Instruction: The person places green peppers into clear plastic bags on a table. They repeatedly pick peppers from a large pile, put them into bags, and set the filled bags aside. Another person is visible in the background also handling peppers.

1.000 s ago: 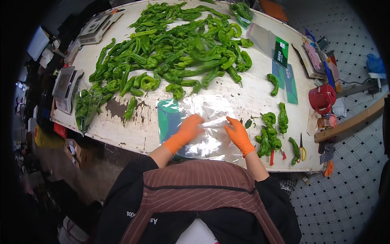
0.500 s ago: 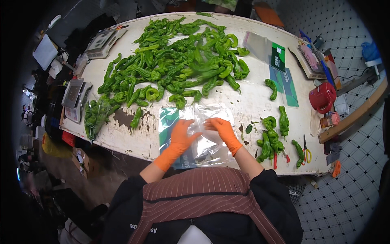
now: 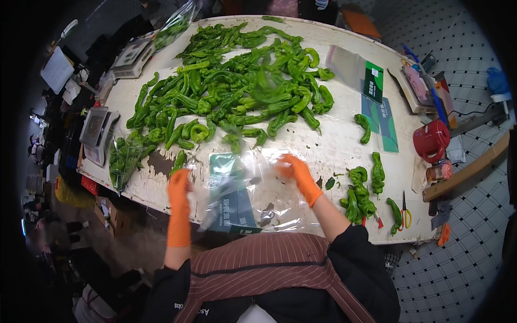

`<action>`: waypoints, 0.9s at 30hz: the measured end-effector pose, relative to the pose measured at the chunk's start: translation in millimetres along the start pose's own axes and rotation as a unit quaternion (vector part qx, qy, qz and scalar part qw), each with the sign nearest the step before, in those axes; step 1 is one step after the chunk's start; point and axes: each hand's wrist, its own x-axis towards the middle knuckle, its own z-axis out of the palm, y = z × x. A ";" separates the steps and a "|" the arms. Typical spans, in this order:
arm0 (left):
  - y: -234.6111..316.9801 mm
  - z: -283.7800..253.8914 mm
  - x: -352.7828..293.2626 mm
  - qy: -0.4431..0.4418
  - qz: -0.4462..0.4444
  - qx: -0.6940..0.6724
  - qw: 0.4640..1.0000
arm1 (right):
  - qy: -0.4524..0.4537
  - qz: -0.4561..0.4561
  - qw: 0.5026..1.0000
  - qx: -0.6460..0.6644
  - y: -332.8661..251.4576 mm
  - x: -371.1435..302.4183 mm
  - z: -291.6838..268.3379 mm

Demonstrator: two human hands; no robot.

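Observation:
A clear plastic bag (image 3: 280, 207) with a blue and green printed panel (image 3: 229, 204) lies at the near edge of the table, its film wrinkled and partly blurred. My left hand (image 3: 179, 194), in an orange glove, is at the bag's left side, fingers curled on the film. My right hand (image 3: 297, 175), gloved alike, pinches film near the bag's upper right. Beyond both hands spreads a large heap of long green peppers (image 3: 231, 86). One loose pepper (image 3: 179, 160) lies just beyond my left hand.
A filled bag of peppers (image 3: 124, 161) and scales (image 3: 97, 134) stand at the left. Flat empty bags (image 3: 350, 67) lie at the far right. Loose peppers (image 3: 362, 196), scissors (image 3: 405, 212) and a red mug (image 3: 431, 140) are to the right. Another filled bag (image 3: 175, 27) appears at the far left.
My hands have moved apart from the bag's middle, the left one going left, with film stretched between them. A filled bag has come into view over the far left scale.

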 end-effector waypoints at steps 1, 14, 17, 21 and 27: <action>18.3 -14.8 3.3 0.044 0.034 -0.013 0.998 | 0.047 -0.063 0.993 -0.090 -29.6 4.2 10.5; 85.1 -7.6 2.9 0.154 0.377 0.174 0.897 | 0.224 -0.298 0.587 -0.718 -95.0 144.9 56.9; 71.1 -1.5 11.0 0.128 0.357 0.203 0.903 | 0.113 -0.423 0.606 -0.665 -83.6 135.1 32.2; 70.0 12.2 12.1 0.117 0.337 0.240 0.903 | -0.044 -0.466 0.673 -0.573 -105.2 112.0 22.2; 68.5 44.8 14.3 0.059 0.406 0.211 0.887 | 0.000 -0.552 0.600 -0.579 -146.5 85.9 49.7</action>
